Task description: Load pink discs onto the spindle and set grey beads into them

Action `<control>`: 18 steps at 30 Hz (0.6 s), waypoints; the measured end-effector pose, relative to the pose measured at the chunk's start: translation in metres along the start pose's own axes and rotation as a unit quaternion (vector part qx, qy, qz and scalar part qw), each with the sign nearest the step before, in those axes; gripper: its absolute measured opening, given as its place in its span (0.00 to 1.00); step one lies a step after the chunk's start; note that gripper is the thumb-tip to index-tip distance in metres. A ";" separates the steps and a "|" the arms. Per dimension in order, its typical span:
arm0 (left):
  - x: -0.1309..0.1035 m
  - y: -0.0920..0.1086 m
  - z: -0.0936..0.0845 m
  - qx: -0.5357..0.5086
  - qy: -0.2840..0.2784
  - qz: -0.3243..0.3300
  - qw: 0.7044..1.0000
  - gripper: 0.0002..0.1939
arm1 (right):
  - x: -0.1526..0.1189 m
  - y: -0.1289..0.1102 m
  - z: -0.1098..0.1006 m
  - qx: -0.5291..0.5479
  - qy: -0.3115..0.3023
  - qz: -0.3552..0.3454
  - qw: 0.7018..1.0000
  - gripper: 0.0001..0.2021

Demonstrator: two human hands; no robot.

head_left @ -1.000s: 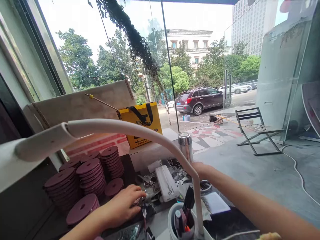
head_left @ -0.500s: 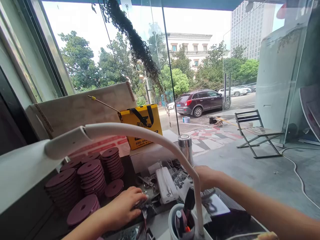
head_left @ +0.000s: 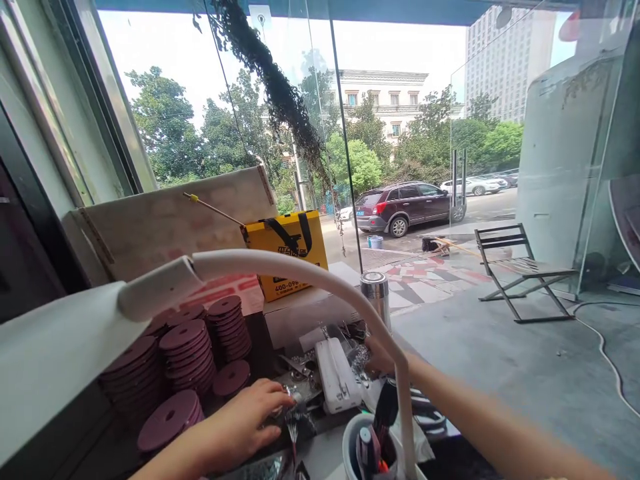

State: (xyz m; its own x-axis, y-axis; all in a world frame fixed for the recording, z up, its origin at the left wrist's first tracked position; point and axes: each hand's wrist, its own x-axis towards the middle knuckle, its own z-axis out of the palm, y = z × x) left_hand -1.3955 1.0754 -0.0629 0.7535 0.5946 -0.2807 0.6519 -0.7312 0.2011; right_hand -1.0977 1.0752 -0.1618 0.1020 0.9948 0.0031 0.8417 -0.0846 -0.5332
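Observation:
My left hand [head_left: 255, 413] rests over small clear plastic bags [head_left: 296, 399] left of a white box-like device [head_left: 337, 377], its fingers bent and partly spread. Whether anything lies under its fingertips is hidden. My right hand [head_left: 380, 355] reaches behind the white lamp arm [head_left: 300, 267] to the clutter right of the white device, beside a silver metal flask [head_left: 375, 293]. Its fingers are mostly hidden by the lamp arm and blur. A white cup [head_left: 353, 447] with pens and dark-handled tools stands in front.
Stacks of dark pink discs [head_left: 185, 353] stand at the left. Behind them are a large pale box [head_left: 175, 220] and a yellow bag [head_left: 290, 260]. A folding chair [head_left: 525, 267] stands on the floor at right, beyond which lies the glass front.
My right hand has moved left and inward, from beside the flask to the clutter by the white device. My left hand stays in about the same place. The view has shifted slightly.

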 end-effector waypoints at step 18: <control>-0.055 0.003 -0.034 -0.150 0.046 0.001 0.988 0.22 | -0.086 -0.036 -0.131 0.157 -0.106 0.095 0.977 0.08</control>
State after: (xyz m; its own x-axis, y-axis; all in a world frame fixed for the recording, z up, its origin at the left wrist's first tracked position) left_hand -1.4321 1.0517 -0.0153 0.7509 0.6304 -0.1966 0.6356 -0.6092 0.4742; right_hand -1.0679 0.9855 -0.0323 0.1005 0.9550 -0.2790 0.6100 -0.2806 -0.7410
